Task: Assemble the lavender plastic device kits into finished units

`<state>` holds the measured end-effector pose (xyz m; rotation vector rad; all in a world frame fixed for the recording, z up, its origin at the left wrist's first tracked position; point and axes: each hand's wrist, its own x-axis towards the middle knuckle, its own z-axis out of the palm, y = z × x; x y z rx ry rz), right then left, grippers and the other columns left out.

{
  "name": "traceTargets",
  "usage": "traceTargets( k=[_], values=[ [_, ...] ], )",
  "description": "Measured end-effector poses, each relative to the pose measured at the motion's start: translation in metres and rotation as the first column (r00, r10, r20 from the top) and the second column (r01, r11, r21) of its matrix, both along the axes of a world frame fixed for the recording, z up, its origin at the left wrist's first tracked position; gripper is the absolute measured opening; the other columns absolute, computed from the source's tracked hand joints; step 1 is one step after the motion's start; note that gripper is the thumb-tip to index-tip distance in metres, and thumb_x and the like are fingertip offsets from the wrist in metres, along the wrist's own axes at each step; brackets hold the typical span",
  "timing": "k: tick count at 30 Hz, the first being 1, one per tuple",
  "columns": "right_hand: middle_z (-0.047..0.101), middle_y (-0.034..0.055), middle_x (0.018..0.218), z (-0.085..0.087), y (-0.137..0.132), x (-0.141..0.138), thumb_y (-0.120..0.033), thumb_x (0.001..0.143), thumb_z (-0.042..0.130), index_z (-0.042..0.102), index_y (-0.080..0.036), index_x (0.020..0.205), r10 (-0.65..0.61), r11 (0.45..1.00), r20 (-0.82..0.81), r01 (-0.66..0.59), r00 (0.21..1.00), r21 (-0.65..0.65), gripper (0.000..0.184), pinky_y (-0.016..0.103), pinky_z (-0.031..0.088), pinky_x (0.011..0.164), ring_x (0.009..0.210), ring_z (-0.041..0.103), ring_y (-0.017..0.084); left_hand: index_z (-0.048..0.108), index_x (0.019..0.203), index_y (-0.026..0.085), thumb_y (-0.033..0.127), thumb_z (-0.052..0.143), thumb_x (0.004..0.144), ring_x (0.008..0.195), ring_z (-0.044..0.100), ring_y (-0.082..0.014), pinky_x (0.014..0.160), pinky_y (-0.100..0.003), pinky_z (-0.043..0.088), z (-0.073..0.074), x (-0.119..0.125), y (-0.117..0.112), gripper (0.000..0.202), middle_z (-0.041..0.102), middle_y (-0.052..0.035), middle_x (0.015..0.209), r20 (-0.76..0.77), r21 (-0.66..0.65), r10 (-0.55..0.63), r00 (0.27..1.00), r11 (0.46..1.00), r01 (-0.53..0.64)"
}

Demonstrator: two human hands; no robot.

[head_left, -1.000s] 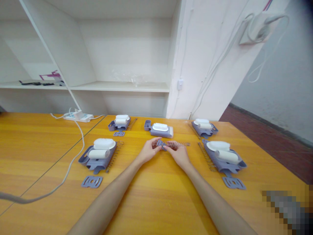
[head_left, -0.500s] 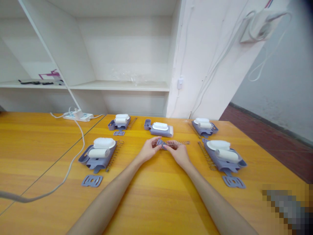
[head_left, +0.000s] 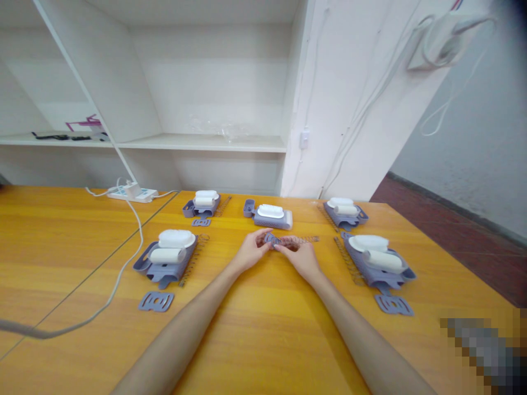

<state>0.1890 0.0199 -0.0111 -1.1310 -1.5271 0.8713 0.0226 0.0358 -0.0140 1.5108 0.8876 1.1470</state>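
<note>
Near the middle of the table, my left hand (head_left: 250, 251) is closed on a small grey-purple slotted plate (head_left: 272, 238), thumb in front and fingers behind. My right hand (head_left: 303, 260) pinches the plate's right side. A thin coil spring (head_left: 308, 239) runs out to the right just beyond my right hand; whether its near end touches the plate or my fingers is hidden. Just past my hands lies a grey-purple perforated holder (head_left: 272, 223) with a white oval piece (head_left: 270, 211) on it and a small cup (head_left: 249, 207) at its left.
Similar holder sets stand at front left (head_left: 171, 263), back left (head_left: 205, 204), back right (head_left: 345, 213) and front right (head_left: 376, 263), with springs beside them. Slotted plates lie at front left (head_left: 144, 302) and front right (head_left: 405, 308). A white cable (head_left: 119, 280) crosses the left side from a power strip (head_left: 144, 195).
The plate tilts slightly between my fingers. Both hands stay in nearly the same place, and the view shifts a little.
</note>
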Motion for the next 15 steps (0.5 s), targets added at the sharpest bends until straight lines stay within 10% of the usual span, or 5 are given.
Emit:
traceTargets(
  k=[15],
  values=[
    [0.070, 0.0014, 0.089, 0.0064, -0.0062, -0.0004, -0.032, 0.072, 0.061, 0.067, -0.024, 0.095, 0.015, 0.994, 0.191, -0.036, 0.981, 0.106, 0.025, 0.033, 0.051, 0.076, 0.079, 0.065, 0.019, 0.053, 0.115, 0.012, 0.019, 0.058, 0.075, 0.082, 0.059, -0.0144, 0.078, -0.027, 0.047, -0.0004, 0.0002, -0.0008, 0.041, 0.063, -0.0068, 0.091, -0.052, 0.079, 0.024, 0.998, 0.997, -0.020]
  ],
)
